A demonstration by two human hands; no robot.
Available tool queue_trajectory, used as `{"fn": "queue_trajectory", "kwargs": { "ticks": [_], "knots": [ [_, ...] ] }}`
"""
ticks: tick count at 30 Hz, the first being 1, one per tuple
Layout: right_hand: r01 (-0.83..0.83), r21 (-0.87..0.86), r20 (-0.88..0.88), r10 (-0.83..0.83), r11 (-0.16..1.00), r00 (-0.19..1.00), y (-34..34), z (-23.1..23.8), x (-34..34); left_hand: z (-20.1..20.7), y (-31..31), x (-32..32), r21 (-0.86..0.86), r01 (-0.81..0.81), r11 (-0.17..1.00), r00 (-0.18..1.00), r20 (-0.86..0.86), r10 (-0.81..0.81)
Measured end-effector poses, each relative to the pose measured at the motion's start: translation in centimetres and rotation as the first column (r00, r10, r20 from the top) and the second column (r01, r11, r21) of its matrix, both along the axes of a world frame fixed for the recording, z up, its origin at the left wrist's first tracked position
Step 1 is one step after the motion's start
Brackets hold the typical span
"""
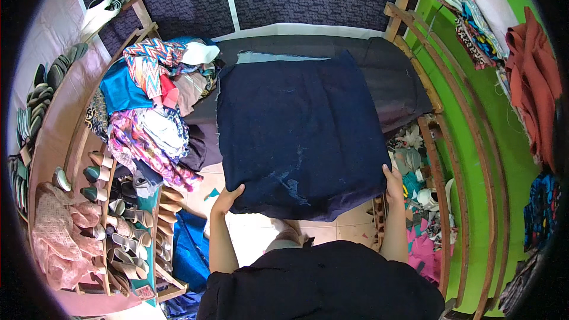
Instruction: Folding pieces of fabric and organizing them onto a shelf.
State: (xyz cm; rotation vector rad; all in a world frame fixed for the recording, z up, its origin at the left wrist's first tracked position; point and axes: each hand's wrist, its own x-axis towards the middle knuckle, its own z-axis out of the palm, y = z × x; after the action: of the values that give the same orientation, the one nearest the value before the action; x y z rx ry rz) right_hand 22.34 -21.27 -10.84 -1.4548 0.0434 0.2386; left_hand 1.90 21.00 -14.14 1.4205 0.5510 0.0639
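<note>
A large square of dark navy cloth (299,133) is lying spread over a table draped in black fabric (403,83), its near edge hanging toward the person. The cloth is looking thick and matte, slightly rumpled, with faint pale chalk-like marks near its near middle and a strip of lighter grey-blue material peeking out along its far edge. The left hand (227,200) is gripping the near left corner, fingers curled under the hem, and the right hand (392,182) is clasping the near right corner, thumb on top; both hands are closed on the navy cloth.

To the left, a loose heap of patterned fabrics (154,106) in zigzag, floral and plain turquoise prints is piling against the table. Farther left, a wooden rack of shoes (118,225) is showing glossy pointed pairs in rows. On the right, curved wooden rails (450,160) are running beside a bright green wall (504,142), where a rust-red garment (539,83) is hanging.
</note>
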Motion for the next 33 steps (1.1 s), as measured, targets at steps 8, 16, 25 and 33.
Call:
{"fn": "queue_trajectory", "kwargs": {
  "ticks": [8,16,25,33],
  "knots": [
    [0.098,0.004,0.153,-0.098,0.995,0.983,1.3,-0.3,1.1,-6.2,0.5,-1.2,-0.291,-0.236,0.927,0.969,0.004,0.248],
    [0.086,-0.073,0.258,-0.065,0.994,0.964,4.2,-1.1,7.7,-3.7,11.1,8.4,0.834,-0.186,0.519,0.915,-0.045,0.4],
    [0.696,-0.138,0.581,-0.511,0.705,0.633,11.9,-2.9,12.7,5.8,18.7,32.6,0.974,-0.155,0.166,0.933,0.088,0.35],
    [0.69,-0.417,0.588,-0.403,0.592,0.701,13.1,-0.1,20.7,8.8,22.6,37.3,0.965,0.074,0.253,0.984,-0.112,0.138]
  ]
}}
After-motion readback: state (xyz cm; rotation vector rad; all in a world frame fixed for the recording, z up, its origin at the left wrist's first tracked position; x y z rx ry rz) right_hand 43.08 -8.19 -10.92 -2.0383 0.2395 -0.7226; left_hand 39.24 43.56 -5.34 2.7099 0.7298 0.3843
